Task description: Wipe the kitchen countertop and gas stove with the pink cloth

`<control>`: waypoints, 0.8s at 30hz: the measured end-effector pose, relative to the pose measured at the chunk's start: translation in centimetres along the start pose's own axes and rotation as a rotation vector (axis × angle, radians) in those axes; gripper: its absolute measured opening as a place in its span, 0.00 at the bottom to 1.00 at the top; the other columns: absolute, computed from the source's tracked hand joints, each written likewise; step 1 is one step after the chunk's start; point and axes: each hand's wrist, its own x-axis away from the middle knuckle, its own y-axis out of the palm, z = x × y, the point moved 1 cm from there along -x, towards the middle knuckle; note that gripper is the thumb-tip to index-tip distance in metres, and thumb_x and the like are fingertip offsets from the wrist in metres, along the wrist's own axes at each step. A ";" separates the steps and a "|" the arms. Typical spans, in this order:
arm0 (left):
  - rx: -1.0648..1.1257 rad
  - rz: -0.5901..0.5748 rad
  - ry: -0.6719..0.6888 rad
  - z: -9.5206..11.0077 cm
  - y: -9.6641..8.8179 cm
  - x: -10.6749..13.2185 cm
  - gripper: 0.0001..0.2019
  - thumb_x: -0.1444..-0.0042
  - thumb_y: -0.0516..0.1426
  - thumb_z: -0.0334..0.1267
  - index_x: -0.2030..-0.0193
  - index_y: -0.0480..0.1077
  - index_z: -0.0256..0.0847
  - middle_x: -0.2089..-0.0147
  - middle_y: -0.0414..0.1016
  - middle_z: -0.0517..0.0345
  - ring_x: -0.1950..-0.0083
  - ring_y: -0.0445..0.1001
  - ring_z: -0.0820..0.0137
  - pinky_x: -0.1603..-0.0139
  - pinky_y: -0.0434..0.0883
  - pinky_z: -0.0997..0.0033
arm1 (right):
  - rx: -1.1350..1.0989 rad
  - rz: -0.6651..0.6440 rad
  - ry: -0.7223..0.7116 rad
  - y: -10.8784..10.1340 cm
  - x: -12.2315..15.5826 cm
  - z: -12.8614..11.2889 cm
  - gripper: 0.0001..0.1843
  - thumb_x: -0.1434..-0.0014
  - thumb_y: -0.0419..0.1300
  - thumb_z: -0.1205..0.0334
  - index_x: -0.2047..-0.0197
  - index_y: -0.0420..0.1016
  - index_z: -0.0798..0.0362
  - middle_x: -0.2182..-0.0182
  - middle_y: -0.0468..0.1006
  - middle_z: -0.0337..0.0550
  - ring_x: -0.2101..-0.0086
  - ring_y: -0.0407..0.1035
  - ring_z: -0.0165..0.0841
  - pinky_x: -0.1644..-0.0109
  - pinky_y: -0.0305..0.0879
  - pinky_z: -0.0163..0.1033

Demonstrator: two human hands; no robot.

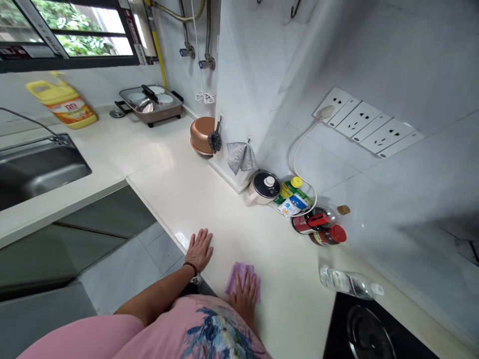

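Under my right hand (245,295) lies a folded purple cloth (242,270), pressed flat on the white countertop (179,199). The fingers of that hand are stretched out over the cloth. My left hand (200,249) rests palm down near the counter's front edge, fingers extended and holding nothing. A dark beaded bracelet (191,268) circles the left wrist.
Along the wall stand a small electric pot (265,187), seasoning packets (295,202), a red-lidded jar (329,234) and a clear bottle (348,283). The black cooktop (368,329) is at right. Farther back are a copper pot (203,134), an electric pan (159,112) and a sink (41,172).
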 end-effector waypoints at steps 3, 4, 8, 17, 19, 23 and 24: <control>0.014 0.006 0.002 -0.1 0.2 0.0 0.30 0.32 0.50 0.42 0.25 0.61 0.42 0.21 0.58 0.47 0.18 0.47 0.57 0.19 0.44 0.44 | 0.016 0.002 -0.009 0.7 1.4 -0.4 0.34 0.34 0.50 0.39 0.30 0.70 0.41 0.29 0.66 0.50 0.27 0.51 0.59 0.27 0.52 0.72; 0.016 0.008 0.003 -0.2 0.2 0.0 0.30 0.32 0.50 0.42 0.25 0.61 0.42 0.21 0.58 0.47 0.18 0.47 0.57 0.19 0.44 0.44 | 0.019 0.005 -0.011 0.6 1.4 -0.4 0.33 0.34 0.50 0.39 0.31 0.70 0.41 0.29 0.66 0.50 0.28 0.51 0.59 0.28 0.52 0.72; 0.014 0.014 0.012 -0.1 0.3 0.0 0.30 0.32 0.50 0.42 0.24 0.61 0.42 0.21 0.57 0.47 0.18 0.48 0.56 0.19 0.44 0.43 | 0.032 -0.006 -0.003 -0.8 -1.0 -0.5 0.33 0.34 0.50 0.43 0.29 0.68 0.39 0.27 0.63 0.45 0.26 0.47 0.57 0.27 0.51 0.71; -0.006 0.023 0.014 0.0 0.0 0.3 0.29 0.30 0.49 0.43 0.24 0.59 0.40 0.21 0.56 0.46 0.18 0.45 0.57 0.19 0.43 0.44 | 0.129 -0.041 0.147 -5.7 -15.7 1.8 0.35 0.31 0.45 0.49 0.23 0.53 0.41 0.21 0.42 0.47 0.24 0.38 0.54 0.24 0.40 0.67; -0.013 0.022 0.019 0.0 0.0 0.4 0.29 0.30 0.49 0.43 0.23 0.59 0.40 0.21 0.56 0.46 0.18 0.45 0.57 0.19 0.44 0.44 | 0.123 -0.033 0.175 -6.6 -19.1 2.7 0.36 0.30 0.43 0.47 0.22 0.50 0.41 0.21 0.41 0.48 0.25 0.38 0.55 0.25 0.40 0.68; -0.024 0.034 0.023 0.0 0.2 0.4 0.29 0.30 0.49 0.42 0.24 0.59 0.39 0.21 0.56 0.45 0.18 0.44 0.57 0.19 0.44 0.43 | 0.029 -0.053 0.256 -8.0 -24.4 3.9 0.37 0.30 0.42 0.42 0.21 0.45 0.37 0.21 0.38 0.50 0.25 0.36 0.56 0.26 0.40 0.68; -0.024 0.038 0.025 0.0 0.2 0.4 0.29 0.30 0.49 0.42 0.24 0.59 0.39 0.21 0.56 0.45 0.17 0.44 0.57 0.19 0.44 0.43 | 0.012 -0.059 0.272 -8.2 -25.4 4.0 0.37 0.30 0.41 0.41 0.21 0.44 0.37 0.21 0.37 0.51 0.25 0.35 0.56 0.26 0.40 0.68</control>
